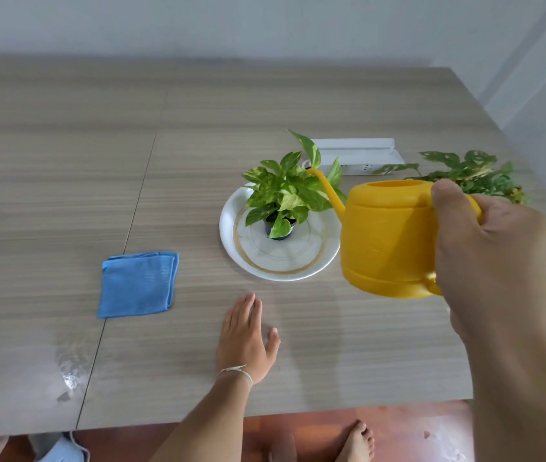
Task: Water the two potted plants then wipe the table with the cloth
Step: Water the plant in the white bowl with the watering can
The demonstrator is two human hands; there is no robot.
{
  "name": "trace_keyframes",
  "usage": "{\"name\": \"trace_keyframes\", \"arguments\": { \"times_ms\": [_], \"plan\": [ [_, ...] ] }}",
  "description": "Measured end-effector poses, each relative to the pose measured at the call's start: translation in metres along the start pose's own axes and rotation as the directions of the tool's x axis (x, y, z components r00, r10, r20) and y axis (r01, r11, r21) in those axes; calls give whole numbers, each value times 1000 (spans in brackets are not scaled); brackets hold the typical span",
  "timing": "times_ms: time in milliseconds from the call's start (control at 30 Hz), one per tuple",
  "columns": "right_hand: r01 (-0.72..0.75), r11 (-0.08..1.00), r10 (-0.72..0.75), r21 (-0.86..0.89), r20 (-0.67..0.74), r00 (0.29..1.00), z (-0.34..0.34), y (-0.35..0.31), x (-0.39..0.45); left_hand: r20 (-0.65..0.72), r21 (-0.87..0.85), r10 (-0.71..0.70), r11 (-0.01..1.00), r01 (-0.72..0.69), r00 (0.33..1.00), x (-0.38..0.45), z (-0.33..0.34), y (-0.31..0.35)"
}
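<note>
My right hand grips the handle of a yellow watering can, held in the air above the table, its thin spout reaching over the leaves of a small potted plant. That plant stands in a black pot on a white plate with a gold ring. A second leafy plant sits at the right, partly hidden behind the can and my hand. A folded blue cloth lies to the left. My left hand rests flat on the table, fingers together, holding nothing.
The wood-grain table has a seam running down its left part and a wet shiny patch near the front left edge. A white box lies behind the plants. Bare feet show on the red floor below the table's front edge.
</note>
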State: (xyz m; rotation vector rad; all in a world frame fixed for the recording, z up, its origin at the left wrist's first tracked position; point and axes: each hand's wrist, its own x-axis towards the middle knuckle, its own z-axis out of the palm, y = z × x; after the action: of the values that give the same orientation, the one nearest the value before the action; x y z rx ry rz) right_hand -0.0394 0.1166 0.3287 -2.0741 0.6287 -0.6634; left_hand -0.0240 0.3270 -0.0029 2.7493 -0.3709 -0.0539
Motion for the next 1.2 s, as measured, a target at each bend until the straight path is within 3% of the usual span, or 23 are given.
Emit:
{"name": "trace_keyframes", "arguments": {
  "times_ms": [500,833,1200],
  "plan": [
    [14,993,-28,114,125,992,11,-9,-16,9,26,7,1000,-7,1000,0,-2,0],
    [41,996,-40,82,-13,999,6,-3,-15,-13,11,15,1000,-14,1000,1,2,-2],
    [42,999,-43,6,61,997,10,6,-21,-3,25,13,1000,-13,1000,1,2,-2]
  ]
}}
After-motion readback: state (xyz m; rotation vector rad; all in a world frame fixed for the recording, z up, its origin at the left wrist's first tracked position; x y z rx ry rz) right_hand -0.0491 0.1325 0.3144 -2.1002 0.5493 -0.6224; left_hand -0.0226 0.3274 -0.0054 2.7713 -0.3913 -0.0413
